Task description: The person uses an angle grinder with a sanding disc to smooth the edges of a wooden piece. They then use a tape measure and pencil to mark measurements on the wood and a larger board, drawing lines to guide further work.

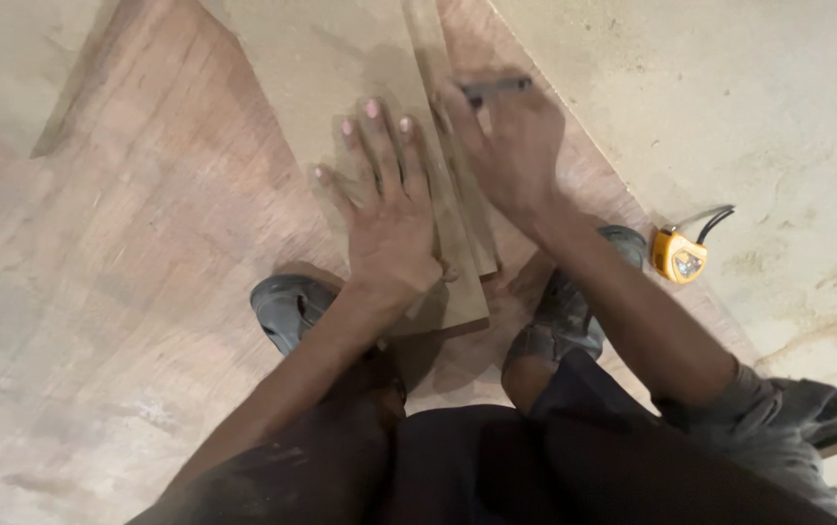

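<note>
Left hand (389, 209), fingers spread, presses the narrow pale wooden strip (447, 194) flat; just beside it, right hand (511, 146) pinches a dark pencil (496, 87), marking apparently underway.

Left hand (387, 209) lies flat, fingers spread, just left of the narrow pale wooden strip (452, 194); right hand (511, 146), fingers curled, grips right of it.

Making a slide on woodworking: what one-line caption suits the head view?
Left hand presses flat on a wooden strip over plywood while right hand holds a pencil beside it.
</note>
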